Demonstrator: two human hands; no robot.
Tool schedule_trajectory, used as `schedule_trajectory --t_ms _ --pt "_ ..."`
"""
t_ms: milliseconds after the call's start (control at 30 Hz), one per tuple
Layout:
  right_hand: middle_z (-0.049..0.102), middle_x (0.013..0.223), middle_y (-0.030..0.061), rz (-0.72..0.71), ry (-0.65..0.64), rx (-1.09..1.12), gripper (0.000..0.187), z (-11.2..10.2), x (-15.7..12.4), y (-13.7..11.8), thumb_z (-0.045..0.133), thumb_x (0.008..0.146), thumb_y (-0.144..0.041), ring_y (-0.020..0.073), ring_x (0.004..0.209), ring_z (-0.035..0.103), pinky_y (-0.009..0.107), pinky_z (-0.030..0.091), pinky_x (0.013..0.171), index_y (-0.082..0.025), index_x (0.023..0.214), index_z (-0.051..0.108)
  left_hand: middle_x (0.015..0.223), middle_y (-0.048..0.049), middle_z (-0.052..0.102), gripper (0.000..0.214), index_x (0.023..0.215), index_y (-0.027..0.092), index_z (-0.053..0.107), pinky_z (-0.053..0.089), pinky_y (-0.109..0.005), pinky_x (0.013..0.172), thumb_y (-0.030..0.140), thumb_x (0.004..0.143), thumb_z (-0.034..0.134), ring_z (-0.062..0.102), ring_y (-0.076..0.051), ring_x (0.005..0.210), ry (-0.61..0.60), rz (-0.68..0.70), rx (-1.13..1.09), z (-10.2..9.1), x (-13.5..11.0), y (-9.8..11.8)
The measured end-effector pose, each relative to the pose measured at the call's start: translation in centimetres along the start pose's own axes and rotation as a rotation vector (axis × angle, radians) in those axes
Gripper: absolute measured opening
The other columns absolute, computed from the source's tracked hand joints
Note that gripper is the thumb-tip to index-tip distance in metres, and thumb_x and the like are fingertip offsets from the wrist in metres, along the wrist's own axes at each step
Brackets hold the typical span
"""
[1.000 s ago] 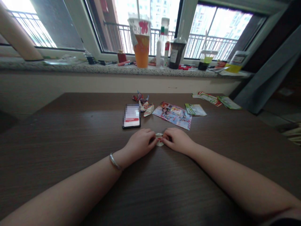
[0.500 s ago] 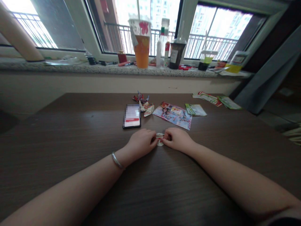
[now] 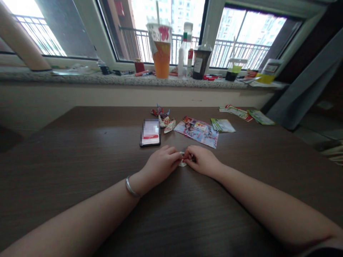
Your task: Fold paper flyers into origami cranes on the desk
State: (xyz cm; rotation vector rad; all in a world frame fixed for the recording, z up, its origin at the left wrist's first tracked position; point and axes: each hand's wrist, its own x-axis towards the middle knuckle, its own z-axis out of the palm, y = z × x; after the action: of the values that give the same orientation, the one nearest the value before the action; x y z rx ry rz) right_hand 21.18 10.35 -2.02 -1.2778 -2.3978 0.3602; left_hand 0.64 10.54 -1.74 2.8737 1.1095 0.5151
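Observation:
Between my fingertips, on the brown table (image 3: 171, 214), is a small piece of folded white paper (image 3: 182, 164) with some red on it. My left hand (image 3: 164, 162) has its fingers closed at the paper's left side and covers part of it. From the other side, my right hand (image 3: 202, 159) pinches the paper with thumb and forefinger. Just beyond my hands lie a phone (image 3: 150, 132) with a lit screen, a white and red folded paper shape (image 3: 167, 124), and a colourful printed sheet (image 3: 198, 131).
A dark red and blue folded paper piece (image 3: 160, 111) lies behind the phone. Green-and-white paper slips (image 3: 223, 125) and more slips (image 3: 238, 112) are at the back right. On the windowsill (image 3: 120, 79) stand an orange drink cup (image 3: 162, 59), a clear bottle (image 3: 184, 53) and a dark cup (image 3: 200, 62).
My left hand has shifted slightly right, its fingers now reaching further over the paper. The fingers of my right hand have changed position a little. The paper stays in place.

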Motion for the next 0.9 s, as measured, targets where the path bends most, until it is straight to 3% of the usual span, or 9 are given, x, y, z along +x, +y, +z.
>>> schedule_trajectory --t_ms 167,367,600,900 --pt "0.064 0.09 0.0039 -0.15 -0.013 -0.031 0.014 -0.1 -0.4 0.3 0.052 0.088 -0.017 0.0158 0.086 0.058 0.026 0.041 0.076 -0.02 0.09 0.066 0.087 -0.004 0.066 0.019 0.101 0.02 0.066 0.047 -0.031 0.07 0.014 0.09 0.053 0.057 -0.019 0.08 -0.031 0.1 0.094 -0.3 -0.2 -0.1" --pt "0.066 0.089 0.0049 -0.207 -0.035 -0.174 0.018 -0.6 -0.7 0.2 0.052 0.089 -0.021 0.0166 0.086 0.058 0.027 0.04 0.075 -0.02 0.096 0.069 0.087 -0.0048 0.067 0.018 0.103 0.019 0.067 0.049 -0.033 0.069 0.016 0.091 0.053 0.059 -0.02 0.078 -0.038 0.158 0.179 -0.4 -0.4 -0.1" --pt "0.065 0.087 0.0043 -0.183 -0.054 -0.289 0.023 -1.0 -0.9 -0.2 0.051 0.092 -0.026 0.0164 0.081 0.057 0.027 0.038 0.07 -0.024 0.105 0.07 0.091 -0.0067 0.066 0.023 0.109 0.017 0.065 0.05 -0.033 0.072 0.012 0.089 0.053 0.059 -0.02 0.081 -0.058 0.193 0.222 -0.4 -0.5 -0.1" --pt "0.063 0.089 0.0066 -0.173 -0.117 -0.35 0.021 -1.3 -0.7 -0.7 0.051 0.09 -0.024 0.0172 0.082 0.057 0.028 0.039 0.068 -0.021 0.097 0.07 0.102 -0.0097 0.063 0.025 0.112 0.016 0.062 0.05 -0.033 0.072 0.012 0.09 0.053 0.058 -0.021 0.087 -0.109 0.189 0.28 -0.5 -0.5 0.8"
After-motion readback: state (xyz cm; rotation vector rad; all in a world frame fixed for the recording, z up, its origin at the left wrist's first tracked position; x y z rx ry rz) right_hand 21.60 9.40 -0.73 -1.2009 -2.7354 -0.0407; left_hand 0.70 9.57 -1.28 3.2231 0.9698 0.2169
